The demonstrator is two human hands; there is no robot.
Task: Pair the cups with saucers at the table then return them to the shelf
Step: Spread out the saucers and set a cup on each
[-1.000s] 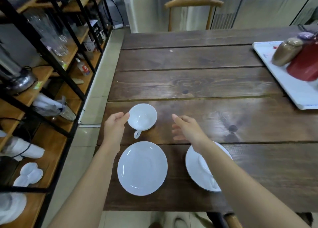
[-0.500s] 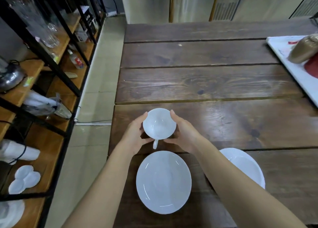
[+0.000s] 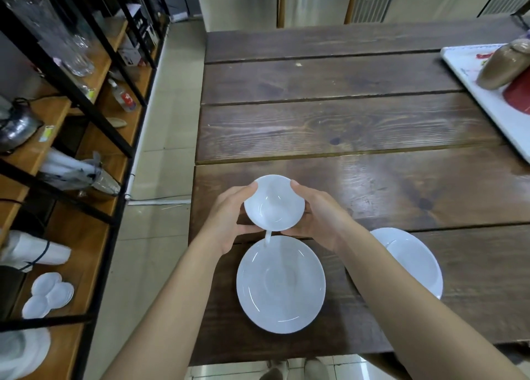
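A white cup (image 3: 274,203) sits just below the middle of the frame, cradled from both sides. The left hand (image 3: 229,222) curls against its left wall and the right hand (image 3: 318,219) against its right wall, fingers wrapped under and thumbs at the rim, so both hands are closed on it. It looks raised off the dark wooden worktop (image 3: 358,127), though how far cannot be told. Its mouth opens upward toward the camera, tilted a little, and its thin handle points down the frame toward the empty saucer (image 3: 281,285) lying directly below it.

The cup is glazed china: stiff, light, smooth and likely slippery, and it would chip if knocked against the saucer. Holding it by the round body as here seems secure; the handle is the other natural hold. It is round, so it has no real long axis except the line through the handle, which runs up and down the frame.

At lower right a second saucer (image 3: 421,268) lies partly hidden by the right forearm. The shelf (image 3: 94,138) stands along the left edge.
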